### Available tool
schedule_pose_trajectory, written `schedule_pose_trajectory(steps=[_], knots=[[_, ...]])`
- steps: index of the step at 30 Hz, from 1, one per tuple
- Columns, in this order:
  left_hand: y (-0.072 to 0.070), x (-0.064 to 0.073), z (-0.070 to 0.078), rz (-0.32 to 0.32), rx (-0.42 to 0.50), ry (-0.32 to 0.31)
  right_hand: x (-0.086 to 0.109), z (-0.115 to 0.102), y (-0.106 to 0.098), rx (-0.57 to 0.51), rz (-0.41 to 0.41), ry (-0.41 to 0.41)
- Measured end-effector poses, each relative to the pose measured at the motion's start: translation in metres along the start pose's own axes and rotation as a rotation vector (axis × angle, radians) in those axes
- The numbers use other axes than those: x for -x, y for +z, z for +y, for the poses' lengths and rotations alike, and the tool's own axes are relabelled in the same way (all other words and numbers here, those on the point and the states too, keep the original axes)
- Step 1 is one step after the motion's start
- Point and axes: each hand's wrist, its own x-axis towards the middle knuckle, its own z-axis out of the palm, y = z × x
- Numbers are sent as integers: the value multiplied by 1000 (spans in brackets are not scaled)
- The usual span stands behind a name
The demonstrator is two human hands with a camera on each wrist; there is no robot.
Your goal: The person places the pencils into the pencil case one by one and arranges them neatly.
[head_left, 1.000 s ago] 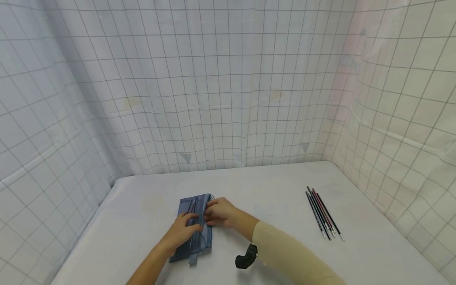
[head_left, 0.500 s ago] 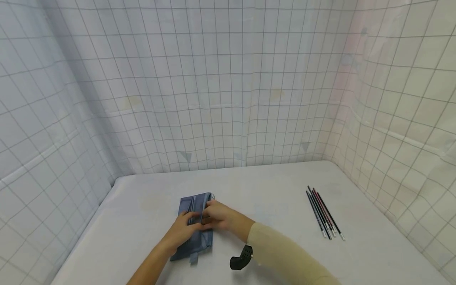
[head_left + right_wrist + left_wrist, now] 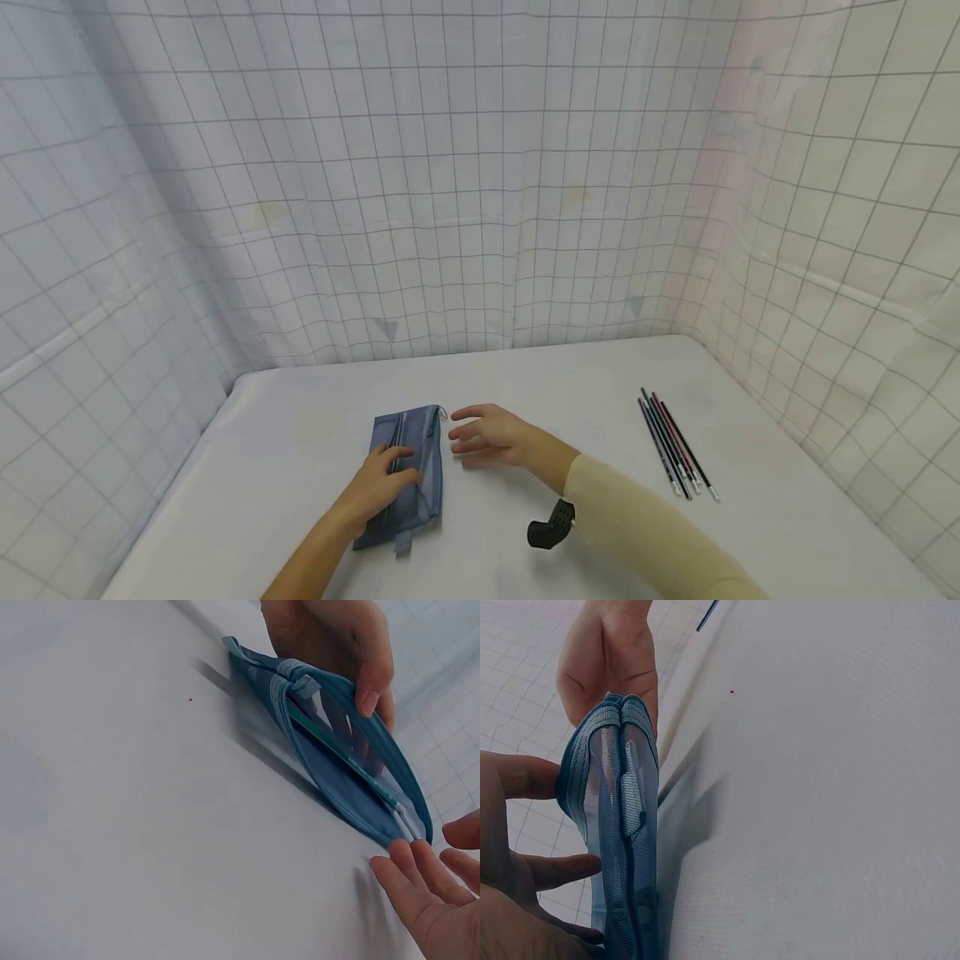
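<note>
A blue zip pencil case (image 3: 430, 437) lies on the white table, left of centre in the head view. My left hand (image 3: 375, 487) rests on its top with fingers spread; in the left wrist view those fingers touch one side. Seen from the right wrist, the case's zip mouth (image 3: 330, 780) gapes, and a green pencil (image 3: 345, 756) with a white end lies inside. Just right of the case, my right hand (image 3: 491, 437) holds nothing. Its fingers are loosely extended, with the fingertips (image 3: 401, 855) close to the mouth's end; whether they touch it I cannot tell.
Several dark and red pencils (image 3: 675, 446) lie side by side at the table's right. A black wrist device (image 3: 551, 525) hangs under my right sleeve (image 3: 645, 517). White gridded curtains (image 3: 465, 183) enclose the back and sides of the table (image 3: 555, 392).
My right hand has come away from the case's right edge, moving right, and its fingers have spread. The left hand stays on the case, which has hardly shifted.
</note>
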Motion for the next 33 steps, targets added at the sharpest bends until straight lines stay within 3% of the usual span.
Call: schedule_pose_trajectory(steps=[20,33], knots=[[-1,-1,-4,-18,16,27,22,-12,-38,198,31,-56],[-3,-4,-3,-18,-4,37,38,-21,-61,230,67,-62]])
